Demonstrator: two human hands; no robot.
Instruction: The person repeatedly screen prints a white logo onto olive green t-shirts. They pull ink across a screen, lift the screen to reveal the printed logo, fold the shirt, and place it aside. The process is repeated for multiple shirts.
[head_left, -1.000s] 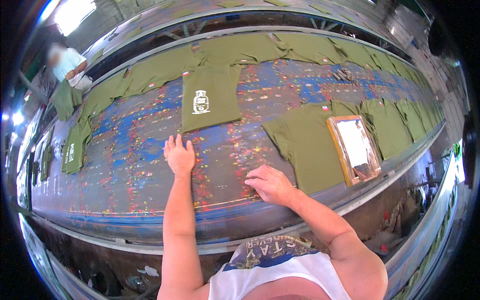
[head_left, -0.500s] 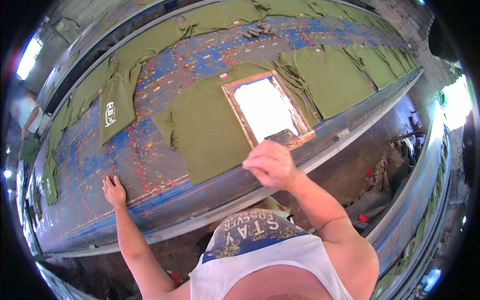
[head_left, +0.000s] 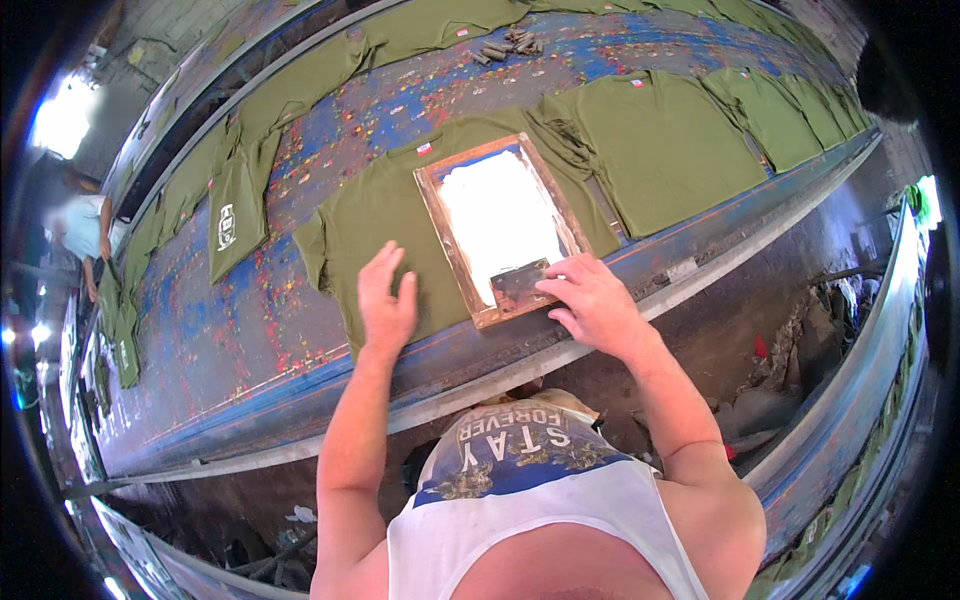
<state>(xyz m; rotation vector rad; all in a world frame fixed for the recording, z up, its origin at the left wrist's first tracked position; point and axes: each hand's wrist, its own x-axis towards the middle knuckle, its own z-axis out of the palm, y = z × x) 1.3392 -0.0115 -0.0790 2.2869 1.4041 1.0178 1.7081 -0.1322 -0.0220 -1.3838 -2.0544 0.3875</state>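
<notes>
Around the left hand [head_left: 388, 305] I see plain olive green: a shirt [head_left: 385, 200] with a red-and-white label [head_left: 424, 149]. Between the hands, a brown frame [head_left: 447, 248] surrounds bright white, blue along its far end. A dark brown block [head_left: 516, 286] sits by the right hand [head_left: 600, 305]. Beyond the left hand, the grey table [head_left: 330, 145] shows blue patches and red and yellow flecks.

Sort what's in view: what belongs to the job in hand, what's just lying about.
Job in hand, apparently:
wooden frame
olive shirt beneath it
dark block in the frame, at the right hand

Lying about, seemingly:
dark cylinders on the table
red scrap off the table
</notes>
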